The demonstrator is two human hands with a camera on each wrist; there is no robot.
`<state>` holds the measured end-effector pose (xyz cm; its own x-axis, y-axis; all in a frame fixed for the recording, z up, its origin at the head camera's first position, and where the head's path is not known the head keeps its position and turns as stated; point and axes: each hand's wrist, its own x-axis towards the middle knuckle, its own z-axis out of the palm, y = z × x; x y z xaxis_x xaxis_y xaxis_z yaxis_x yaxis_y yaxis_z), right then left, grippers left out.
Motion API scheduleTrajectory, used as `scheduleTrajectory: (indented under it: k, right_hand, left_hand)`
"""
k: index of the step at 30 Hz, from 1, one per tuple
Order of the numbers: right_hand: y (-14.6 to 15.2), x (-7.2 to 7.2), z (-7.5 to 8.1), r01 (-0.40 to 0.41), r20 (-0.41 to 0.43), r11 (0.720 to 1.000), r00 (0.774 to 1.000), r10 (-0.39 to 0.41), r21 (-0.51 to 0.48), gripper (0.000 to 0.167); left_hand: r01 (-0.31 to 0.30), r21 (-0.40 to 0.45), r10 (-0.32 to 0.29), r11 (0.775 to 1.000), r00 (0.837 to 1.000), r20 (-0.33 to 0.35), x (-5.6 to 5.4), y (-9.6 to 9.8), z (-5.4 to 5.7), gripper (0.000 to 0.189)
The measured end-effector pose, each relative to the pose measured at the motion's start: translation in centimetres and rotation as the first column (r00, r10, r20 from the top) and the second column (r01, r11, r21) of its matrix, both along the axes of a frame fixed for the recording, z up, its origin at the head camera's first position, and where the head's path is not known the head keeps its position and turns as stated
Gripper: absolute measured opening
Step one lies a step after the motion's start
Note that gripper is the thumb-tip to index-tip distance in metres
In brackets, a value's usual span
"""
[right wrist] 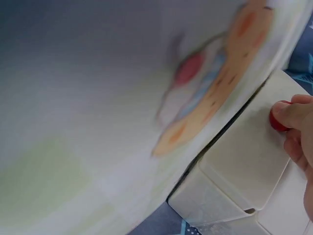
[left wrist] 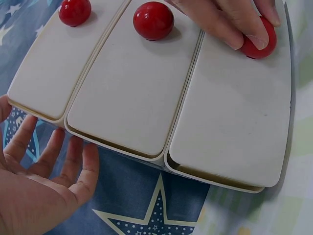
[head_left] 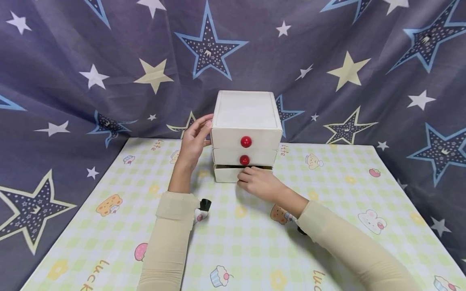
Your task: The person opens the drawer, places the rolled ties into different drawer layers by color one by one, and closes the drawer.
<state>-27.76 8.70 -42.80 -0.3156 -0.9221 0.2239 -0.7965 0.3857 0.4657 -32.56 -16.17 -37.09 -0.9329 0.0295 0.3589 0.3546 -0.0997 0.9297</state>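
Note:
A small white drawer unit (head_left: 247,110) with three stacked drawers stands upright on the table. My left hand (head_left: 194,141) rests its fingertips against the unit's left side, its fingers loosely extended in the left wrist view. At the lowest level, my right hand (head_left: 259,184) pinches the round red drawer knob (left wrist: 266,48) between thumb and fingers. That bottom drawer (head_left: 225,174) juts out a little, with a dark gap along its top edge. Above it, the middle drawer's red knob (head_left: 244,160) and the top drawer's red knob (head_left: 246,141) are untouched, both drawers closed.
A green-and-white checked tablecloth (head_left: 225,242) with cartoon prints covers the table. Behind and at both sides hangs a dark blue star-patterned curtain (head_left: 255,52), close to the back of the unit. Dark wrist-camera parts (head_left: 205,205) show beside the left sleeve.

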Motion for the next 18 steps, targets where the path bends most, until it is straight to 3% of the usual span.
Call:
scheduleTrajectory:
  k: [10, 18]
  right_hand:
    - [-0.1, -0.8, 0.0, -0.001, -0.018, 0.999, 1.000, 0.002, 0.036, 0.021]
    - [0.0, -1.3, 0.1, -0.020, -0.081, 0.999, 0.996, 0.024, 0.042, 0.018]
  left_hand:
    - [0.002, 0.011, -0.002, 1.000, 1.000, 0.010, -0.1, 0.1, -0.1, 0.045]
    - [-0.006, 0.008, 0.005, 1.000, 1.000, 0.011, 0.0, 0.3, 0.0, 0.045]
